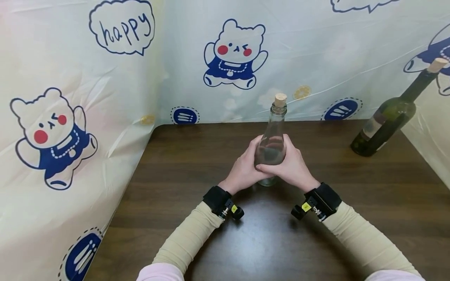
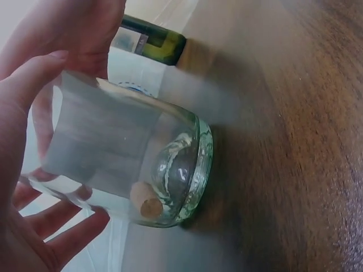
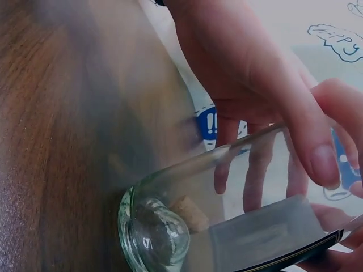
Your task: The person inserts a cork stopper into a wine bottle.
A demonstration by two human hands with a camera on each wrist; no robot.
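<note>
A clear glass bottle stands upright near the middle of the table, a cork in its mouth. My left hand grips its lower body from the left. From the right, my right hand holds the same part, its thumb crossing the front near the left hand. A second, loose cork lies inside the bottle by the raised glass base, and the right wrist view shows this inner cork too. On the glass there is a greyish label. Whether the base touches the table cannot be told.
A green wine bottle with a cork in its neck stands at the back right of the dark wooden table. Behind and to the left hangs a pale curtain printed with cartoon bears.
</note>
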